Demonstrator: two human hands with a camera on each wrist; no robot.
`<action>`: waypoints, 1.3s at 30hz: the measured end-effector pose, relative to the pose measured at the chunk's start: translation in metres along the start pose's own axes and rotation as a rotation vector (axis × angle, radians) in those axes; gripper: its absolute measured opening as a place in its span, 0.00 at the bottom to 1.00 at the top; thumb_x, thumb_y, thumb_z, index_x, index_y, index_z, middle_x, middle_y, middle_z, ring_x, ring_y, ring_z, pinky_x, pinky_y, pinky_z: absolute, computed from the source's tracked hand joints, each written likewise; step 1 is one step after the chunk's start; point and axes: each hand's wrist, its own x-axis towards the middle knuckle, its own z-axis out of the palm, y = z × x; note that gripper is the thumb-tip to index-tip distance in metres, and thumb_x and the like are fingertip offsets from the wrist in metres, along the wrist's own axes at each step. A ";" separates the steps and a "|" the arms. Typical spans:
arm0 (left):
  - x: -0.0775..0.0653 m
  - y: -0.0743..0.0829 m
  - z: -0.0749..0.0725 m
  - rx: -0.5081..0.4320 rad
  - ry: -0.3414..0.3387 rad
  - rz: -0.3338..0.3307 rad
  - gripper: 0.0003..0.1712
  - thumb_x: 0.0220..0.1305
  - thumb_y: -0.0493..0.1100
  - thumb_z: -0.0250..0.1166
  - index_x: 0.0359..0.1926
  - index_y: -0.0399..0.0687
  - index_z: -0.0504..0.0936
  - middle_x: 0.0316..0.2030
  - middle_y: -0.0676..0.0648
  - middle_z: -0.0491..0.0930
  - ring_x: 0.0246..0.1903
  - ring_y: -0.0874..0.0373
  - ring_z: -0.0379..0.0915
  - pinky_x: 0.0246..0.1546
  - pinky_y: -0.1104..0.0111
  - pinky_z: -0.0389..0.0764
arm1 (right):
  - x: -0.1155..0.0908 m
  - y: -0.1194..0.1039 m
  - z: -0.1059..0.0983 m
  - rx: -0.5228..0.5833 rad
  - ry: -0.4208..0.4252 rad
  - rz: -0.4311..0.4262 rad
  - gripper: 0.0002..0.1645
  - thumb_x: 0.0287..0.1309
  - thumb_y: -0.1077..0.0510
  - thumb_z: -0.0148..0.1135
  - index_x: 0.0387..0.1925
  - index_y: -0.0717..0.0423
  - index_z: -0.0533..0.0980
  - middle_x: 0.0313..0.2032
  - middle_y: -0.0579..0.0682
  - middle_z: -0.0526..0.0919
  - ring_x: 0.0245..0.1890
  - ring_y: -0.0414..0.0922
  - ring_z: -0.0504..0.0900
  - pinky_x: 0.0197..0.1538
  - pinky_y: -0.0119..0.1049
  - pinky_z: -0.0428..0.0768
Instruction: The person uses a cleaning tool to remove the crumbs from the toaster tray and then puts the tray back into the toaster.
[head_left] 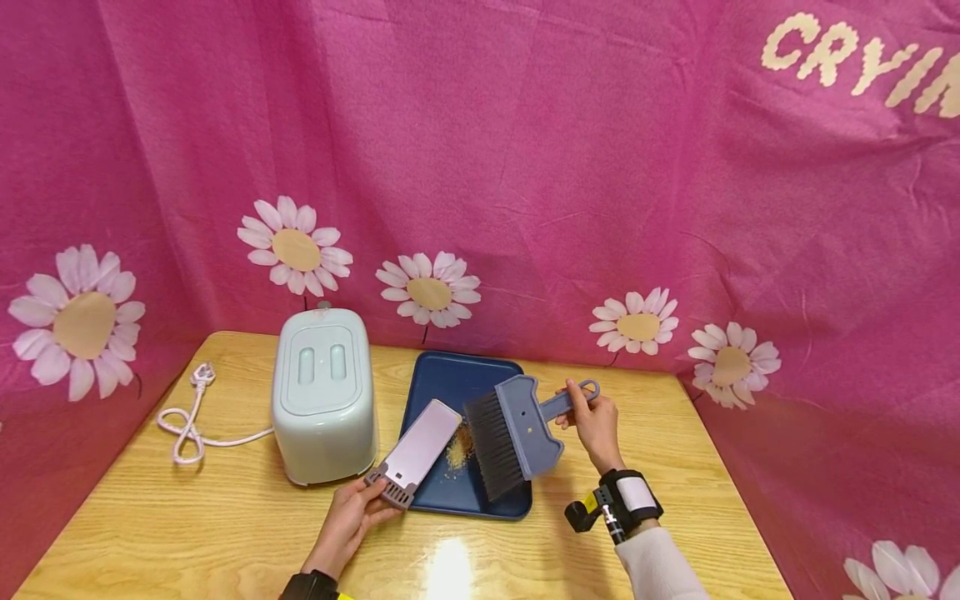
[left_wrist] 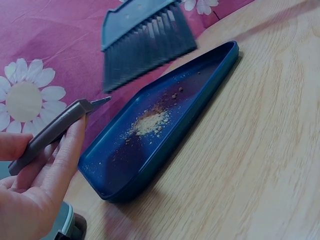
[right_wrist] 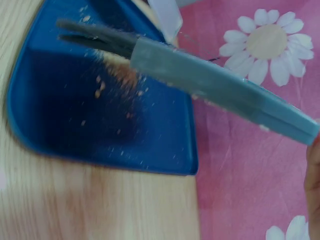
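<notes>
My left hand (head_left: 347, 518) pinches the grey slotted end of a flat, pale crumb tray (head_left: 420, 442). That tray is held slantwise over the left part of a dark blue tray (head_left: 450, 371). In the left wrist view, the crumb tray (left_wrist: 52, 132) shows edge-on between thumb and fingers. On the right, my right hand (head_left: 597, 425) grips the handle of a grey-blue hand brush (head_left: 528, 425). Its wide black bristles (left_wrist: 150, 47) hang above the blue tray in the left wrist view. A small heap of yellowish and brown crumbs (left_wrist: 150, 122) lies on the blue tray.
A pale mint toaster (head_left: 322, 400) stands left of the blue tray, its lid on. Its white cord and plug (head_left: 201, 375) lie looped on the wooden table (head_left: 202, 517). Behind and at both sides hangs a pink cloth (head_left: 525, 167) with daisies.
</notes>
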 end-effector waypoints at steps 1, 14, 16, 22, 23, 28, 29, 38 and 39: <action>0.000 0.000 0.001 -0.002 -0.002 0.003 0.23 0.72 0.29 0.45 0.60 0.12 0.56 0.51 0.23 0.73 0.39 0.52 0.79 0.41 0.56 0.82 | 0.000 -0.001 0.001 0.035 -0.011 0.004 0.26 0.71 0.55 0.51 0.38 0.80 0.77 0.15 0.47 0.80 0.12 0.34 0.76 0.20 0.27 0.78; 0.001 -0.008 0.017 0.024 -0.137 0.037 0.24 0.72 0.31 0.46 0.59 0.11 0.57 0.45 0.32 0.78 0.38 0.54 0.80 0.39 0.60 0.83 | -0.005 -0.021 0.030 0.203 -0.350 0.000 0.26 0.72 0.57 0.48 0.39 0.84 0.74 0.21 0.44 0.82 0.15 0.38 0.77 0.22 0.27 0.75; 0.000 -0.007 0.018 0.032 -0.134 0.029 0.23 0.72 0.31 0.46 0.59 0.12 0.58 0.46 0.31 0.78 0.38 0.53 0.80 0.39 0.60 0.83 | -0.005 -0.021 0.033 0.192 -0.364 0.004 0.26 0.72 0.57 0.49 0.40 0.84 0.74 0.21 0.45 0.82 0.15 0.38 0.77 0.22 0.27 0.75; 0.001 -0.006 0.020 0.045 -0.121 0.017 0.23 0.72 0.31 0.47 0.60 0.13 0.59 0.48 0.28 0.76 0.40 0.51 0.79 0.40 0.56 0.83 | -0.005 -0.020 0.035 0.158 -0.345 0.014 0.25 0.71 0.57 0.50 0.40 0.82 0.75 0.21 0.50 0.82 0.14 0.38 0.77 0.21 0.26 0.75; 0.001 -0.006 0.020 0.046 -0.119 0.016 0.23 0.72 0.31 0.47 0.60 0.13 0.59 0.48 0.28 0.76 0.40 0.50 0.79 0.41 0.56 0.83 | -0.006 -0.020 0.035 0.153 -0.341 0.013 0.25 0.71 0.57 0.50 0.39 0.82 0.76 0.20 0.50 0.82 0.14 0.38 0.77 0.21 0.26 0.75; 0.000 -0.006 0.019 0.043 -0.124 0.026 0.23 0.72 0.30 0.46 0.60 0.12 0.58 0.47 0.29 0.77 0.41 0.50 0.79 0.42 0.54 0.82 | -0.006 -0.016 0.034 0.159 -0.307 0.010 0.24 0.71 0.58 0.49 0.38 0.82 0.75 0.17 0.47 0.80 0.13 0.38 0.76 0.20 0.26 0.74; 0.000 -0.006 0.019 0.040 -0.123 0.030 0.23 0.71 0.30 0.47 0.59 0.11 0.58 0.46 0.30 0.77 0.41 0.49 0.79 0.42 0.54 0.82 | -0.006 -0.015 0.033 0.160 -0.294 0.009 0.24 0.71 0.58 0.49 0.38 0.82 0.75 0.16 0.47 0.79 0.13 0.38 0.75 0.20 0.26 0.74; -0.002 -0.005 0.017 0.064 -0.091 0.022 0.22 0.71 0.30 0.46 0.59 0.12 0.59 0.49 0.24 0.74 0.39 0.50 0.79 0.40 0.55 0.83 | -0.006 -0.014 0.026 0.137 -0.151 0.051 0.23 0.71 0.58 0.50 0.38 0.81 0.76 0.17 0.53 0.80 0.13 0.38 0.77 0.20 0.29 0.78; -0.002 -0.005 0.016 0.063 -0.090 0.023 0.22 0.71 0.30 0.46 0.59 0.12 0.59 0.49 0.23 0.74 0.39 0.50 0.79 0.40 0.55 0.83 | -0.006 -0.014 0.025 0.139 -0.133 0.054 0.23 0.71 0.58 0.50 0.38 0.81 0.76 0.17 0.54 0.80 0.12 0.38 0.77 0.20 0.30 0.79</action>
